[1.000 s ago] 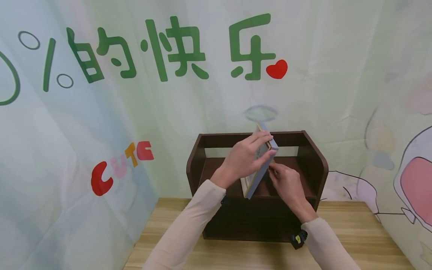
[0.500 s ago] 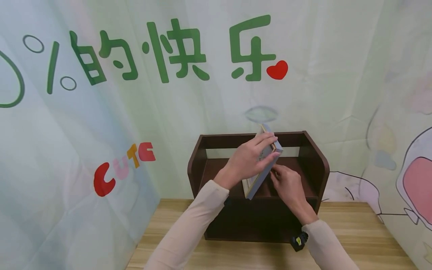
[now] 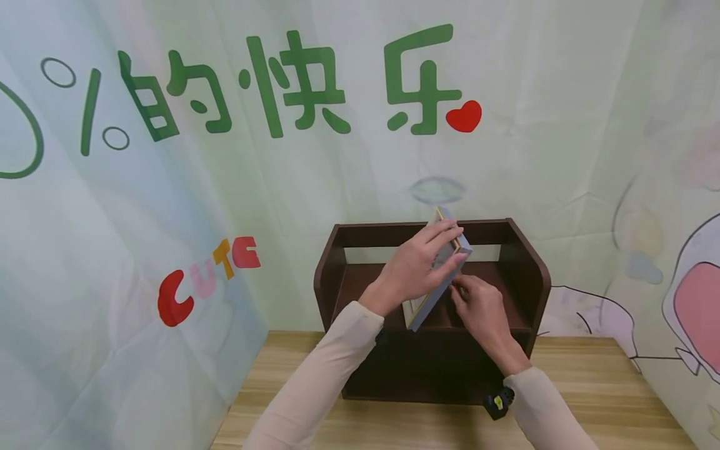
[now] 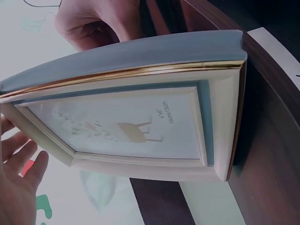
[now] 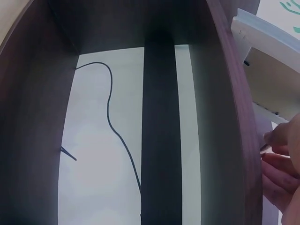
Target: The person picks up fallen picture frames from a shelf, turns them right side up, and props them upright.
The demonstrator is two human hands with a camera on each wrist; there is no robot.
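A picture frame with a blue-grey edge, gold trim and cream border stands tilted on the upper board of a dark brown shelf. Its glazed front, with a deer print and size lettering, shows in the left wrist view. My left hand holds its upper part, fingers over the top edge and thumb along the side. Behind the frame, my right hand has its fingers curled at the back. In the right wrist view, the brown backing is partly visible, with my fingertips pinching near its lower part; what exactly they pinch is unclear.
The shelf stands on a wood-grain table, with raised side panels and a rear rail around its upper board. A printed curtain hangs close behind. A black wrist device sits at my right cuff.
Between the first two head frames, the picture frame's top and my left hand shift slightly right. My right hand stays behind the frame; little changes in the last half second.
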